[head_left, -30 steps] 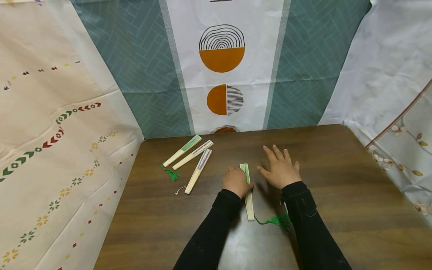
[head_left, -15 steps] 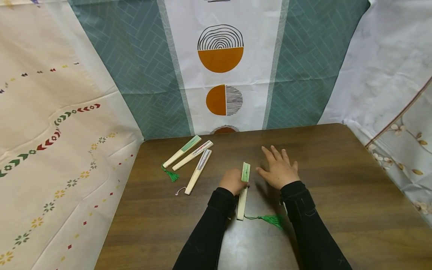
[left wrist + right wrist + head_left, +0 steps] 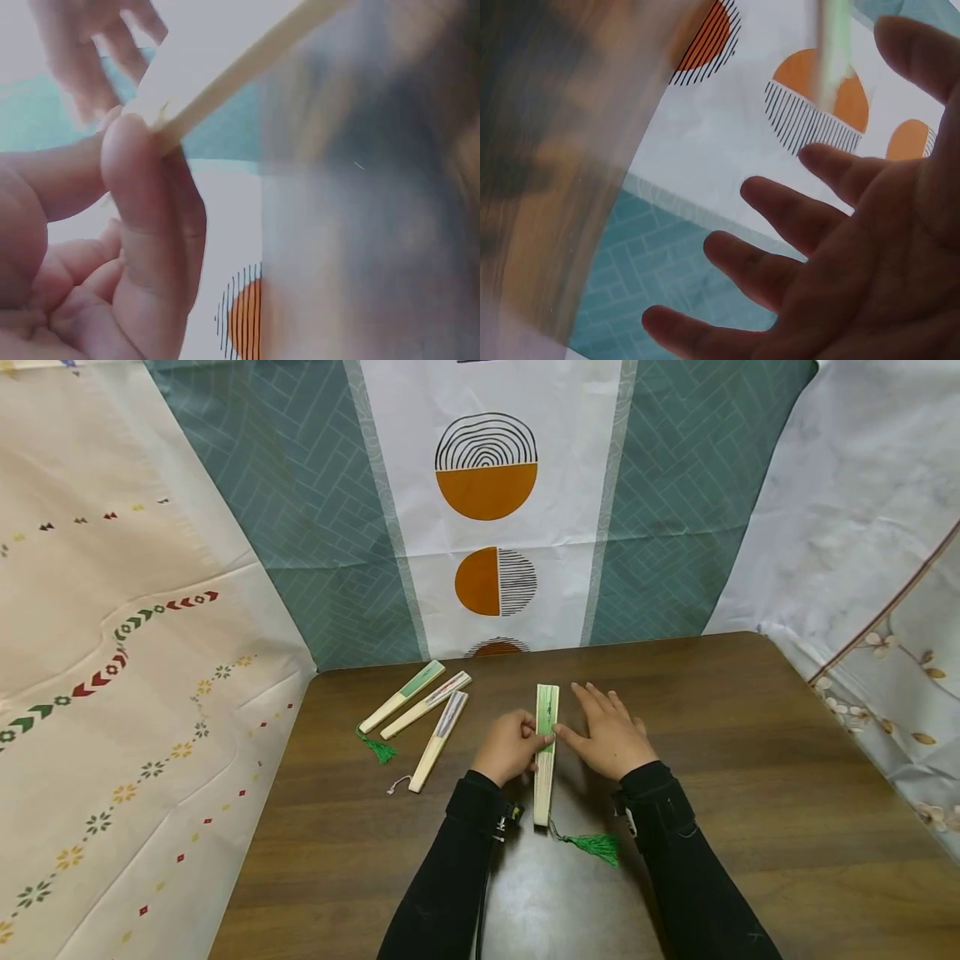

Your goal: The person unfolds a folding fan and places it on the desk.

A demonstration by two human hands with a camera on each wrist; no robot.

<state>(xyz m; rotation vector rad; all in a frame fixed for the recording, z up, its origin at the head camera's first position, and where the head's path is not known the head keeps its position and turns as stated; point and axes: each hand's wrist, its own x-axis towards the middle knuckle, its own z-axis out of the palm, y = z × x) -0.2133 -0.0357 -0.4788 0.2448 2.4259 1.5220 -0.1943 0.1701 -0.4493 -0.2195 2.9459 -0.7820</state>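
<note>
Brown table, fan in left grip

Three folded fans lie on the brown wooden table

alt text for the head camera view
A person's left hand pinches a slim cream-and-green folded fan with a green tassel at a brown wooden table, beside their outstretched right hand. Three more cream folded fans lie farther left.

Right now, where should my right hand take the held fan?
Probably its pale near half, coming from the right and pinching across the narrow width. The left hand holds the fan further up, leaving that part uncovered; the right hand is on that side. Avoid the tassel by the near end.
</note>
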